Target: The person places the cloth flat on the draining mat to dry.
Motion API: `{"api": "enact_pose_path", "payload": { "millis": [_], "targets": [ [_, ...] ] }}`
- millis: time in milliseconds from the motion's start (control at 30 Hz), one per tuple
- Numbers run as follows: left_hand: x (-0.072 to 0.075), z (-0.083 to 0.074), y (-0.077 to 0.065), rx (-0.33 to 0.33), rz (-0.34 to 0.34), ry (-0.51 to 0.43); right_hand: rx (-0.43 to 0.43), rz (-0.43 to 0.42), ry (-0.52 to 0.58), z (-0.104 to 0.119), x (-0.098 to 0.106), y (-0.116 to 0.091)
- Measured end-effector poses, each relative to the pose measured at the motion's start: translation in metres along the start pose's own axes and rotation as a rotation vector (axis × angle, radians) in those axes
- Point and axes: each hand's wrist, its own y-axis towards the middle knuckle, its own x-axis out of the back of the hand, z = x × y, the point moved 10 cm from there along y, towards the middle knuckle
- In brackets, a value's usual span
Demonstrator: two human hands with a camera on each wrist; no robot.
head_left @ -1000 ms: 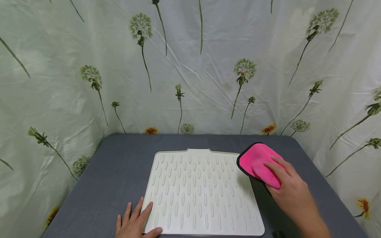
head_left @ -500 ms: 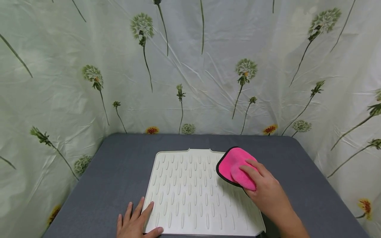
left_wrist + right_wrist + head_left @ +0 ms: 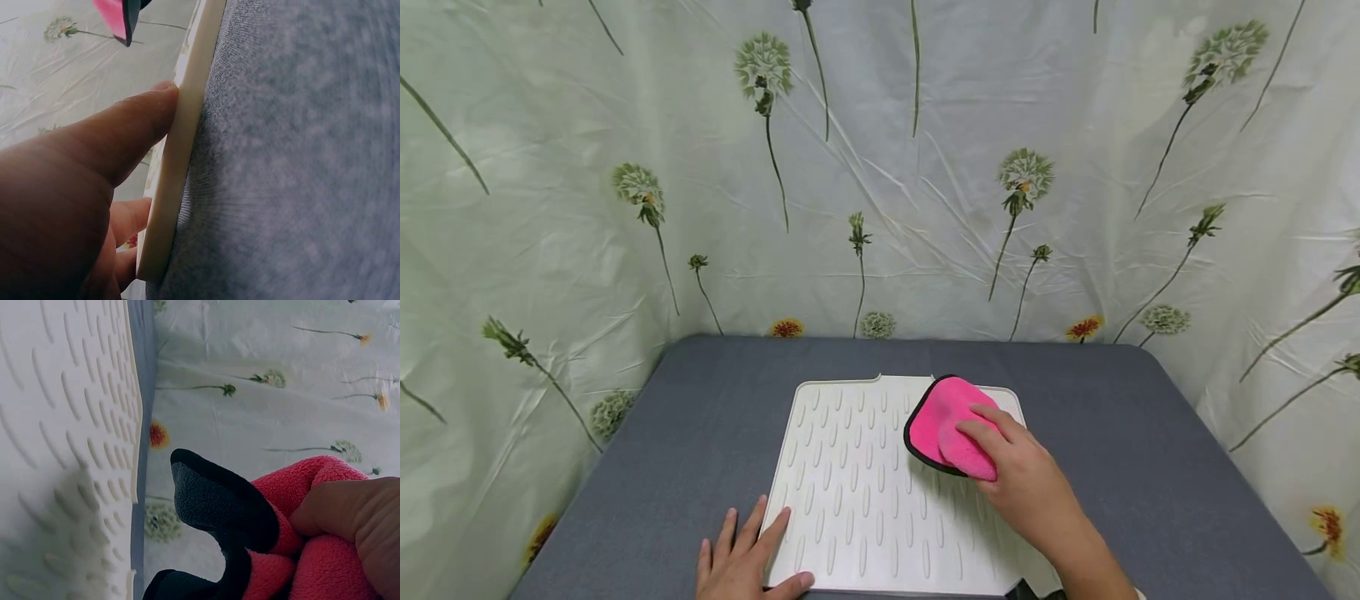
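Observation:
A white board (image 3: 850,500) with raised oval ridges and a notched far edge lies on the grey-covered table. My left hand (image 3: 745,554) rests at its near left corner, fingers spread and thumb on the near edge; the left wrist view shows the thumb (image 3: 140,112) touching the board's rim (image 3: 181,137). Over the right part of the board, my right hand (image 3: 1026,479) holds a folded pink cloth (image 3: 943,421) with black edging. In the right wrist view the thumb (image 3: 337,506) presses into the cloth (image 3: 300,481), whose dark grey underside shows; it hangs apart from the board.
A dark grey cover (image 3: 715,417) spreads over the table on both sides of the board. Behind stands a pale curtain (image 3: 925,275) with a dandelion print. A small black object (image 3: 1021,590) shows at the right wrist.
My right hand has carried the pink cloth leftward, from the board's far right corner to above its right-middle part. The left hand stays on the corner.

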Motion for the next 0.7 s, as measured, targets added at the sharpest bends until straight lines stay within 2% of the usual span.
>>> {"api": "enact_pose_path", "payload": {
  "millis": [367,700],
  "targets": [
    [-0.001,0.002,0.000,0.025,0.021,0.017,0.003,0.089,0.032,0.020,-0.031,0.007],
    [-0.001,0.001,0.001,0.023,0.025,0.017,0.048,0.111,0.077,0.037,-0.053,0.009]
  ]
}}
